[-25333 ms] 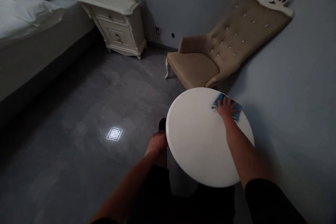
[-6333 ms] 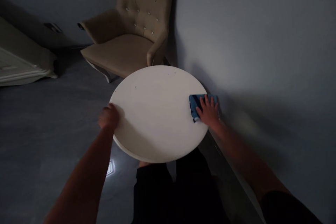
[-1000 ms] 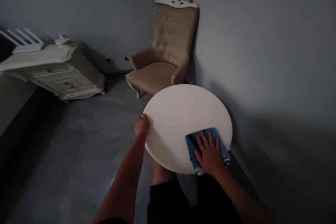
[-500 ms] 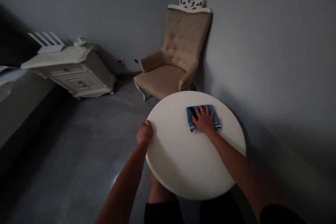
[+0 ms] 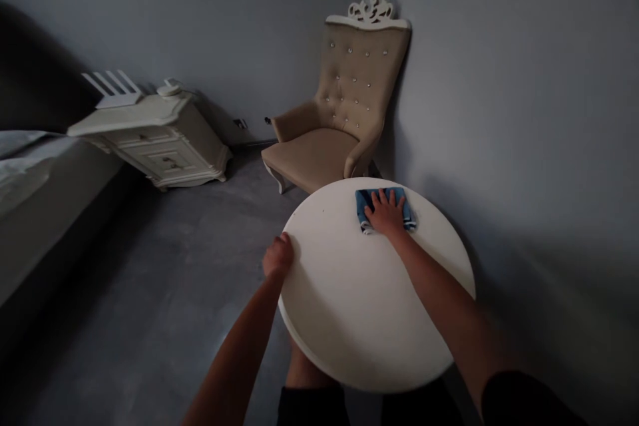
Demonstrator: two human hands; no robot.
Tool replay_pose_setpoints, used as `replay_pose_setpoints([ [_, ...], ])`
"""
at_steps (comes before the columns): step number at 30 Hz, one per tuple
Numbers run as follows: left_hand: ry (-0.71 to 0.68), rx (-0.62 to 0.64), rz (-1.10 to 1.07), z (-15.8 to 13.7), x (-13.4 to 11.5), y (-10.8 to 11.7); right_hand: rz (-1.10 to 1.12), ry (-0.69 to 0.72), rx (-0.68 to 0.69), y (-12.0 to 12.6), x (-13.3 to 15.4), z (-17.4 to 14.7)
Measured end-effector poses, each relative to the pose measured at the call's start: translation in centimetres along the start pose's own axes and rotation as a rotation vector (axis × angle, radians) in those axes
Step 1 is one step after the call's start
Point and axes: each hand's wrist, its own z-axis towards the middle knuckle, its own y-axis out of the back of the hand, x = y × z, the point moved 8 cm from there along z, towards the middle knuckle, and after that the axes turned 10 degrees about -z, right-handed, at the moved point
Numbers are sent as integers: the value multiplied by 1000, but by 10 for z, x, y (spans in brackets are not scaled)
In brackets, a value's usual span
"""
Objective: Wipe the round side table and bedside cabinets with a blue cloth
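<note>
1. Two bare hands of ours are at a white, round, smooth-topped table point(image 5: 369, 306): the left hand point(image 5: 278, 255) at its left rim, the right hand point(image 5: 387, 214) over its far part.
2. Our right hand lies palm down with its fingers spread well apart, flat on a folded blue cloth with dark patches and white edging point(image 5: 364, 199); the fingers do not curl round it.
3. That cloth lies wholly on the tabletop, close to the far edge.
4. Our left hand is curled against the rim and has hold of it; we cannot tell how the fingertips lie, as they are hidden from us.
5. Just beyond the table we see a tan, button-tufted armchair with a carved white crest point(image 5: 344, 106), near the corner of the grey walls point(image 5: 499, 113).
6. Farther left, a cream, carved bedside cabinet point(image 5: 164, 140) bears a white device with four upright bars point(image 5: 118, 100) (a router, by its look) and a small white round object point(image 5: 168, 90).
7. Beside the cabinet we see a pale-covered bed point(image 5: 34, 213), above a dark grey floor point(image 5: 164, 266).
</note>
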Motion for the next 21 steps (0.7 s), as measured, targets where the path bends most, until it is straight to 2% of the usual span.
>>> replay_pose_setpoints([
  [2,2,10,-19,-4,0,2,-37,28,-7,-1,5,-66],
  [8,-22,-1,-53,-15,0,9,-66,71,-14,-12,17,-290],
  [11,-33,-4,-58,-17,1,9,-66,66,-23,-17,19,-358],
  [13,-35,-7,-62,-18,1,8,-62,65,-26,-18,19,-372],
  [15,-37,-9,-66,-18,1,8,-58,74,-16,-17,19,-363],
  [18,-39,-8,-69,-15,2,6,-52,98,18,-15,21,-314],
  [21,-33,-7,-61,-9,3,1,-66,93,55,-12,21,-237],
])
